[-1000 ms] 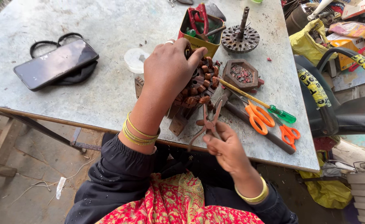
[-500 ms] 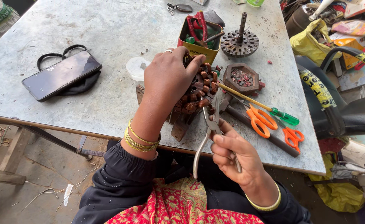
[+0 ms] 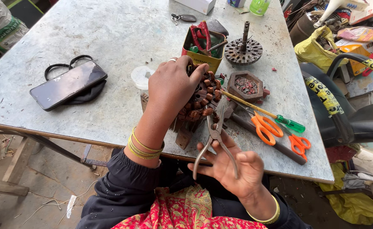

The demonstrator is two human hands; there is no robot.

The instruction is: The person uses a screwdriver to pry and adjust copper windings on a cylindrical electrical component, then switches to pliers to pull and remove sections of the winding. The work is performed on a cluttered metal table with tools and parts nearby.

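The left hand (image 3: 173, 87) is clamping down over a round motor stator wound with copper coils (image 3: 200, 101), pinning it tilted at the near edge of the grey metal table (image 3: 89, 38) so the windings are facing the person. The right hand (image 3: 231, 167) is loosely gripping slim steel pliers (image 3: 215, 135), handles spread wide, the nose pointing up at the coils. Orange-handled scissors (image 3: 265, 127) and a green-handled screwdriver (image 3: 275, 118) are lying just beside, within easy reach.
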